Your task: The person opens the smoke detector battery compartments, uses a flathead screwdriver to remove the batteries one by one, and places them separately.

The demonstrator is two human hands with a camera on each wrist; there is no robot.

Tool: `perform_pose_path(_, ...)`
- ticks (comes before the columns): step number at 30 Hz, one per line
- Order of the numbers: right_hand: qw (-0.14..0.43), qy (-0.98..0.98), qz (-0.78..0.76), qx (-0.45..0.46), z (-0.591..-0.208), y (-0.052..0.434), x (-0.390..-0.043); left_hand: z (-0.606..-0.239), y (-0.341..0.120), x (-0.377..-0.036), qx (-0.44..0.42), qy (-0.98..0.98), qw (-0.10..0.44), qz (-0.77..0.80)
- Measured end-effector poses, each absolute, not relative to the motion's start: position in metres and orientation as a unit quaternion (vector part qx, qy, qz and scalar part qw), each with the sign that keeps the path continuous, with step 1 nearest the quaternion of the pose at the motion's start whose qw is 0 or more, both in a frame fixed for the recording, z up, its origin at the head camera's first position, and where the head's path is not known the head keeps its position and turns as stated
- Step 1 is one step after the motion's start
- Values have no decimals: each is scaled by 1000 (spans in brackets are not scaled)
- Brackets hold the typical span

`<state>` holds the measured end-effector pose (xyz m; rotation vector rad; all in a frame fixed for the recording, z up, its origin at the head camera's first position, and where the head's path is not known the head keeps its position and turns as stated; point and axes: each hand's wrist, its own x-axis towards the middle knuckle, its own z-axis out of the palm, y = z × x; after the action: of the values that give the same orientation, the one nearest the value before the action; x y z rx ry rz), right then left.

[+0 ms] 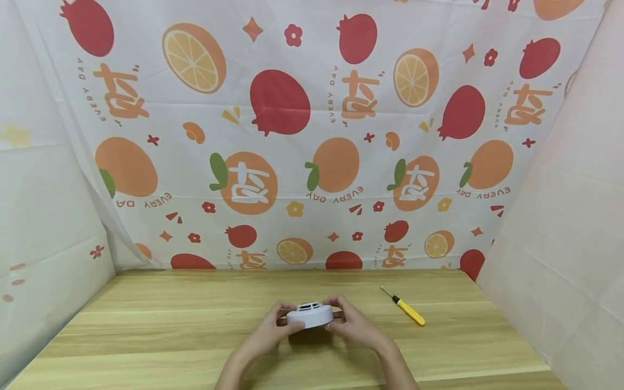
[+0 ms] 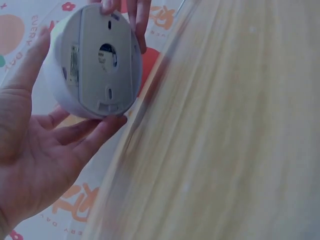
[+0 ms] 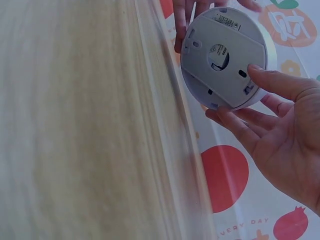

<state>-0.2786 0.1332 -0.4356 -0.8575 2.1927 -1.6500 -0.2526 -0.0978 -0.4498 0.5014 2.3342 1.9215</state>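
A white round device [image 1: 314, 318] is held raised above the wooden table [image 1: 170, 319], between the two hands. The left hand [image 1: 271, 330] grips its left rim between thumb and fingers; the right hand [image 1: 355, 326] grips the right. The underside [image 2: 95, 82] (slotted, with a round central opening) shows in both wrist views. A yellow-handled screwdriver [image 1: 409, 311] lies to the right, apart from the hands.

A cloth-walled booth [image 1: 53, 216], this: fruit-printed sheet [image 1: 302, 135] across the upper frame, pale sheets [image 1: 565, 227] down left and right edges, wood-grain table [image 1: 161, 336] spanning the bottom! Home or workshop, I can't tell from here.
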Motion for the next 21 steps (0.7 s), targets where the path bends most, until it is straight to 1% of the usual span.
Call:
perform_pose_path(5,121,767,-561,-288,-435,133,-280,-450,-102,-255,189,740,41,645)
perform_pose_path(11,108,785,-549,-266,-432,134,-280,-449,-103,-257,199,745,8,637)
perform_pose_path(14,104,781,-556,-263,-431,135,-281,-449,-102,-257,193,746,0,638)
perform_pose_path(21,88,781,-556,-272,-433,134,-284,-451,-101,-258,170,737,17,654)
